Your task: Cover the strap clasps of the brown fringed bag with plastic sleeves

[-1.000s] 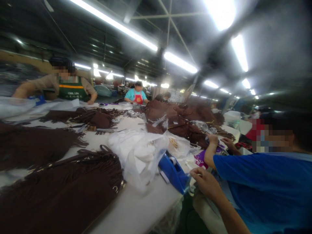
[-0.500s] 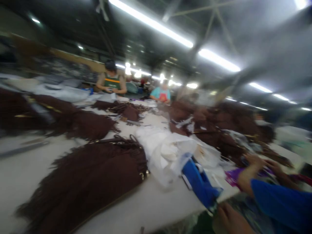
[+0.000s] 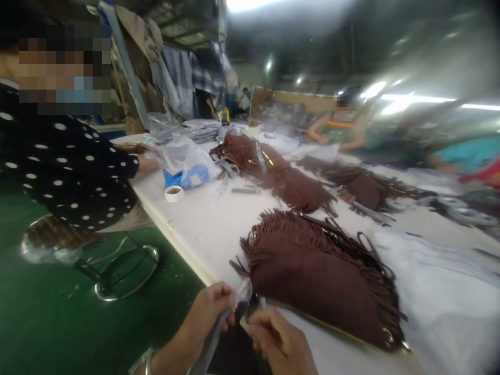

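Observation:
My left hand (image 3: 213,312) is closed in a pinch on a clear plastic strip (image 3: 213,341), which hangs down past the wrist. Close by on the right, my right hand (image 3: 283,336) has its thumb and fingers pressed together on something small and pale, too blurred to name. Both hands are at the table's near edge. Just beyond them lies a dark brown fringed bag (image 3: 312,276) with a gold-coloured zip edge and metal rings. Neither hand clearly grips the bag. Its straps lie along the far side.
A co-worker in a dotted top (image 3: 70,172) is at the table's left side, near a stool (image 3: 128,271). A tape roll (image 3: 174,194), a blue-and-clear plastic bag (image 3: 191,174) and more brown fringed pieces (image 3: 300,187) lie on the white table (image 3: 195,229). White sheeting (image 3: 437,291) lies right.
The view has swung left, so the fringed bag appears farther right. Both my hands now show at the near edge with the plastic strip. The blue-sleeved arm has left the view.

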Motion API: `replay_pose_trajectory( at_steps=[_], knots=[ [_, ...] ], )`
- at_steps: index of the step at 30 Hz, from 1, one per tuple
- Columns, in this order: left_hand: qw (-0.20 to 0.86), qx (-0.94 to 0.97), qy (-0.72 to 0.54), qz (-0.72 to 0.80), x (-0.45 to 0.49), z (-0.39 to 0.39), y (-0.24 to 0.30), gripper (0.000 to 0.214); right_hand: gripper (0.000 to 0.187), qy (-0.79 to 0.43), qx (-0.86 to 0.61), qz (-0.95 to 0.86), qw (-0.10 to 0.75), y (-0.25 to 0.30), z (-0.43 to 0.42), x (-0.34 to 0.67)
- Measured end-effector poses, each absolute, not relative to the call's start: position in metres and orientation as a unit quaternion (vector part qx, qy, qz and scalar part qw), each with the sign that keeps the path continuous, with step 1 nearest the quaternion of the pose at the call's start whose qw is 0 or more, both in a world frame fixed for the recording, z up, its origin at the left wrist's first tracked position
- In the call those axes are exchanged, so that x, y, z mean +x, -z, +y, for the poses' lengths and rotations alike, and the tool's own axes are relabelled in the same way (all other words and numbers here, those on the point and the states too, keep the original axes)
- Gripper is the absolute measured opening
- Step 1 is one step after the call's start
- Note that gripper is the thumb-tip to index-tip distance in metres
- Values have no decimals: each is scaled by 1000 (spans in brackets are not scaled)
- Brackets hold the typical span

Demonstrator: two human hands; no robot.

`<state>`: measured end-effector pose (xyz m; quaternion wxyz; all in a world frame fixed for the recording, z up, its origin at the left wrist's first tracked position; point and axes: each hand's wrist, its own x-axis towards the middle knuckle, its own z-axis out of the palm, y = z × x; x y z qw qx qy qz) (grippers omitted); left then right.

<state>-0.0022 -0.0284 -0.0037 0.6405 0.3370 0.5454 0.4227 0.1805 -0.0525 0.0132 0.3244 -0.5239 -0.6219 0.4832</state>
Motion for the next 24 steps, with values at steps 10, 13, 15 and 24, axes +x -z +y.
replay_pose_trajectory(
  at_steps=[10, 13, 15, 24],
  knots=[
    [623, 364, -424, 547, -6, -23, 9, 24, 30, -402, -520, -687, 309, -2, -18, 141],
    [617, 382, -403, 558, -7, -22, 7, 24, 30, -372, -528, -700, 305, 3, -17, 140],
    [617, 386, -398, 558, -8, -21, 4, 25, 32, -350, -532, -711, 298, 7, -16, 140],
    [640, 370, -416, 529, -10, -21, 13, 26, 32, -281, -566, -718, 290, 26, -19, 134]
  ],
)
